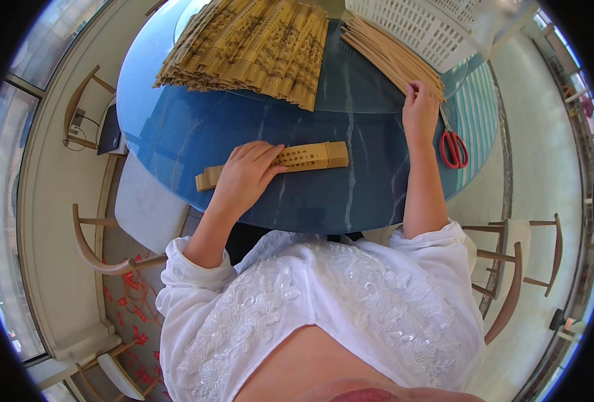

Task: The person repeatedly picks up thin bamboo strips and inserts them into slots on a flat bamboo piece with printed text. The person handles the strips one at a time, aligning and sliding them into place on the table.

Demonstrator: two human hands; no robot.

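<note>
My left hand (248,171) lies over a narrow, pleated gold paper fan leaf (313,156), folded flat, with its fingers curled across it. Dark printed characters run along the folded leaf, which rests on the blue table (323,194). At the near end of a bundle of thin wooden sticks (387,50), my right hand (421,110) has its fingertips pinched together on a stick. The exact grip is partly hidden by the fingers. A spread heap of pleated gold fan leaves (250,50) sits on the far left of the table.
Red-handled scissors (453,149) lie right of my right forearm. A white plastic basket (424,33) stands behind the sticks. Wooden chairs (511,268) are around the table, and red scraps (136,311) litter the floor at left.
</note>
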